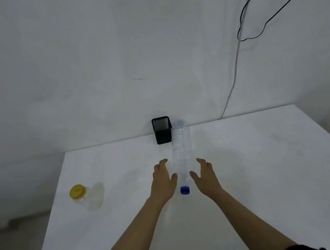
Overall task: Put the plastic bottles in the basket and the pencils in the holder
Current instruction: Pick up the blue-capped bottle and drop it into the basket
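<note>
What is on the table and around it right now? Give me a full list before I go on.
Large plastic bottle: one, clear with blue cap, lying on its side mid-table, cap toward the person.
Small plastic jar: one, clear with yellow lid, lying near the table's left edge.
Mesh holder: one, black, upright at the far edge, beside the large bottle's base; looks empty.
Table: one, white.
Cables: black and pale, on the wall, upper right.
Pencils, basket: none in view.
Left hand: open, left of the bottle.
Right hand: open, right of it.
</note>
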Tool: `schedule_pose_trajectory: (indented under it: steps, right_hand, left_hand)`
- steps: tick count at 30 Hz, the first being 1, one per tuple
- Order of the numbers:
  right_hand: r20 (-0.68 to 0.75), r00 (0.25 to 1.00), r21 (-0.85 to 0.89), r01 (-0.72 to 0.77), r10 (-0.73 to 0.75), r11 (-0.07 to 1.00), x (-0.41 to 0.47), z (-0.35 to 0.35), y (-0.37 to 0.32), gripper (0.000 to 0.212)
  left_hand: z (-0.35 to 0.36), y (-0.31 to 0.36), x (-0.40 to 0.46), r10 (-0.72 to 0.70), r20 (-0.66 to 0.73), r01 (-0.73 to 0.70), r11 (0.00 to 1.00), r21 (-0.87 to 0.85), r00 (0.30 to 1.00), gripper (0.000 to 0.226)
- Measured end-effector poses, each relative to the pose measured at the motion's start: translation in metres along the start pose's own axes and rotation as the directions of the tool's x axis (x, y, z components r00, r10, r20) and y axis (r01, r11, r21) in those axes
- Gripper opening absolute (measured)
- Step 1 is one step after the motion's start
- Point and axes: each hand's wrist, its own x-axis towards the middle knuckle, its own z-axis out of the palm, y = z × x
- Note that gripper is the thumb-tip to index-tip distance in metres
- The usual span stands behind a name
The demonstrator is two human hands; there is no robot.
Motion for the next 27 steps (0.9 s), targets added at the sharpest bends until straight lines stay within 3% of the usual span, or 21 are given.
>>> schedule_pose_trajectory:
  steps: [9, 13, 20, 27]
  right_hand:
    - [0.086, 0.99, 0.153, -0.121, 0.109, 0.981, 0.042, 0.019, 0.012, 0.076]
    - [0.175, 0.972, 0.315, -0.204, 0.155, 0.927, 0.043, 0.021, 0.012, 0.08]
    - [-0.038, 0.966, 0.569, -0.19, 0.257, 0.8, 0.015, 0.016, 0.018, 0.068]
    - [-0.208, 0.956, 0.58, -0.051, 0.208, 0.813, -0.032, 0.016, 0.0, 0.066]
  left_hand:
    - [0.033, -0.009, 0.042, -0.194, 0.094, 0.21, 0.954, -0.212, 0.977, 0.056]
    - [0.043, -0.006, 0.047, -0.206, 0.077, 0.219, 0.938, -0.27, 0.976, 0.045]
    - [0.047, 0.015, 0.036, -0.128, 0.037, 0.133, 0.961, -0.244, 0.991, 0.034]
    - [0.027, 0.025, -0.01, -0.029, -0.012, 0.025, 0.971, -0.237, 0.999, 0.033]
